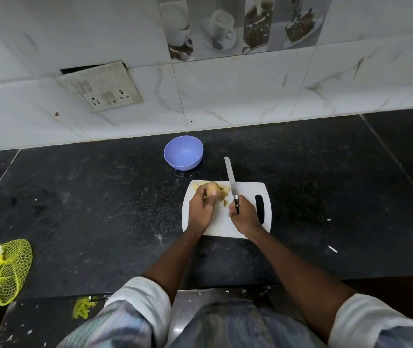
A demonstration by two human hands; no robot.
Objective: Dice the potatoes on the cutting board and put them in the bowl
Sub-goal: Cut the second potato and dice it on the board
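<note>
Black stone counter (100, 197), with everything below placed relative to the white cutting board (248, 192). Yellow net bag (2, 270) sits well apart from the board, far off its left side at the counter's near edge. Blue bowl (183, 152) stands beyond the board's far left corner, near but not touching it, and looks empty.

Left hand (200, 207) is over the board's left half, fingers and thumb curled round a whole potato (213, 189) and holding it at the far left part of the board. Right hand (244, 212) is over the board's middle, clenched on the knife (231, 182) handle. The blade points away from the person, its tip out past the board's far edge. A few cut potato pieces (224, 194) lie on the board between potato and blade.

Key relation: the potato lies just left of the blade, close beside it, and the blade's long axis runs near-to-far along the potato's right side. The right hand does the cut and the left steadies, thumb on the near face of the potato. My read: dicing is early and the bowl is not yet filled. The next cut needs the blade brought left onto the potato, clear of the thumb.
</note>
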